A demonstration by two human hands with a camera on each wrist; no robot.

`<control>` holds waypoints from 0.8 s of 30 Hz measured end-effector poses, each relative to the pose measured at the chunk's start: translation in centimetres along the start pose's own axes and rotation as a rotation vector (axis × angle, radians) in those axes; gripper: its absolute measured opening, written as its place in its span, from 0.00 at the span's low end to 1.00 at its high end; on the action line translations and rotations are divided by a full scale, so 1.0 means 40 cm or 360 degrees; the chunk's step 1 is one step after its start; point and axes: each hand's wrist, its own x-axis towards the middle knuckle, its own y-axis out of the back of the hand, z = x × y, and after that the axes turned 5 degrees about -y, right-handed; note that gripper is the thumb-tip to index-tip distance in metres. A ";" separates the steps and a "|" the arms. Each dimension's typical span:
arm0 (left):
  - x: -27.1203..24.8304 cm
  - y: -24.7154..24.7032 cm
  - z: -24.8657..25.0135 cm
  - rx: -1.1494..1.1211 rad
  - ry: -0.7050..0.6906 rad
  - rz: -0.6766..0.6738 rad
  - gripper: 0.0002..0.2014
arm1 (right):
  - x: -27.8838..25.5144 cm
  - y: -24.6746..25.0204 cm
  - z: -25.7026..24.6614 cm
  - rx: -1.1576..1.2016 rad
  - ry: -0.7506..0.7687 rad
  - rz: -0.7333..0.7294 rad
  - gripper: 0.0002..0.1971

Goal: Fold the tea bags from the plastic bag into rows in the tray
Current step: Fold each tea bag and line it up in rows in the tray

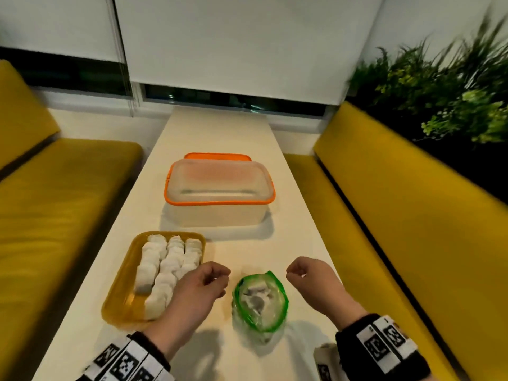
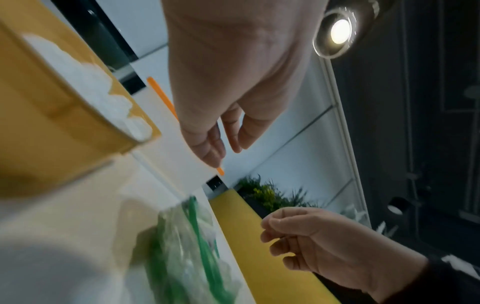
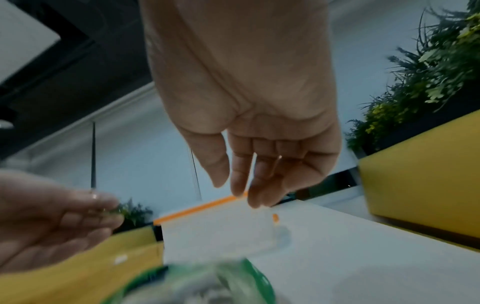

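A yellow tray [image 1: 121, 298] at the near left of the table holds white tea bags [image 1: 165, 265] laid in three rows. To its right a clear plastic bag [image 1: 261, 301] with a green rim stands open, with more tea bags inside. My left hand [image 1: 220, 281] hovers between tray and bag, fingers loosely curled and holding nothing. My right hand [image 1: 295, 270] hovers just right of the bag, also loosely curled and empty. In the left wrist view the left hand [image 2: 226, 144] hangs above the table beside the tray [image 2: 52, 115]. In the right wrist view the right hand [image 3: 246, 185] hangs above the bag [image 3: 207, 288].
A clear box with an orange rim [image 1: 220, 204] stands in the table's middle, its orange lid [image 1: 217, 156] behind it. Yellow benches [image 1: 55, 215] [image 1: 412, 215] flank the narrow white table. Green plants [image 1: 439, 92] rise behind the right bench.
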 end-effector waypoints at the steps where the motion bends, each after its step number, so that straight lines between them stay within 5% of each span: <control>1: -0.002 -0.030 -0.005 0.0137 -0.0010 -0.0064 0.06 | -0.005 -0.013 0.032 -0.0099 -0.0095 -0.0037 0.09; 4: 0.006 -0.099 -0.020 0.0489 0.0050 -0.0210 0.06 | -0.012 -0.074 0.078 -0.0235 -0.0363 -0.0387 0.17; 9: 0.050 -0.155 -0.079 0.0455 0.0289 -0.0226 0.32 | -0.001 -0.147 0.099 0.0500 -0.0623 -0.0540 0.13; 13: 0.071 -0.151 -0.133 0.0102 0.0325 0.0015 0.22 | 0.016 -0.168 0.106 0.0980 -0.0679 -0.0522 0.06; 17: 0.066 -0.151 -0.142 0.0186 0.0118 0.0255 0.13 | 0.038 -0.174 0.099 0.1340 -0.0672 -0.0516 0.10; 24: 0.061 -0.151 -0.147 0.0327 0.0077 0.0247 0.20 | 0.086 -0.203 0.084 0.1752 -0.0821 -0.0516 0.16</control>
